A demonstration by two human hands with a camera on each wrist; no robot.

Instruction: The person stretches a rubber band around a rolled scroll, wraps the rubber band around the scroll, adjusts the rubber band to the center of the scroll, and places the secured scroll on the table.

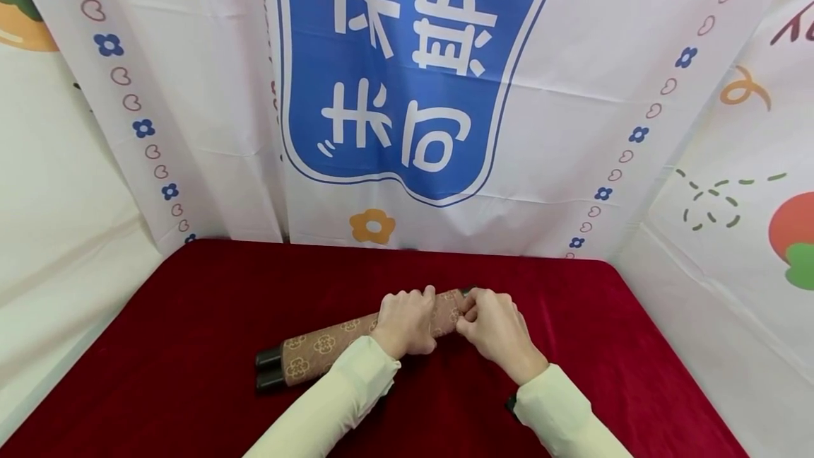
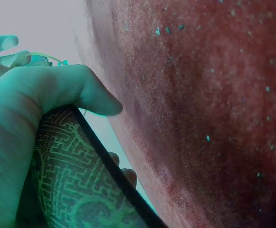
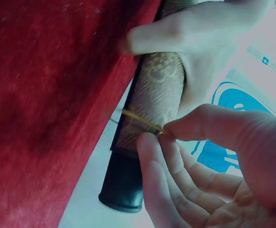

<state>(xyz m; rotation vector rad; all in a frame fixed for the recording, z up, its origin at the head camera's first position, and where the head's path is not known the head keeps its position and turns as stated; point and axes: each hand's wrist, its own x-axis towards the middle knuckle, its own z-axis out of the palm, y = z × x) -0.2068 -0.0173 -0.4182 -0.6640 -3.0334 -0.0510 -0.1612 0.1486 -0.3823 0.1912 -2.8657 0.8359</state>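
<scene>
A rolled scroll with brown, gold-patterned cloth lies slanted over the red cloth, two black roller ends sticking out at its left. My left hand grips it past the middle, thumb across the near side, as the left wrist view also shows. At the scroll's right end, my right hand pinches a thin yellow band between thumb and fingers. That band runs across the patterned cloth, just above a black roller end in the right wrist view. Part of the band is hidden behind the scroll.
A dark red velvet cloth covers the table. White printed curtains with a blue sign hang behind it and along both sides. A small dark thing shows beside the right cuff.
</scene>
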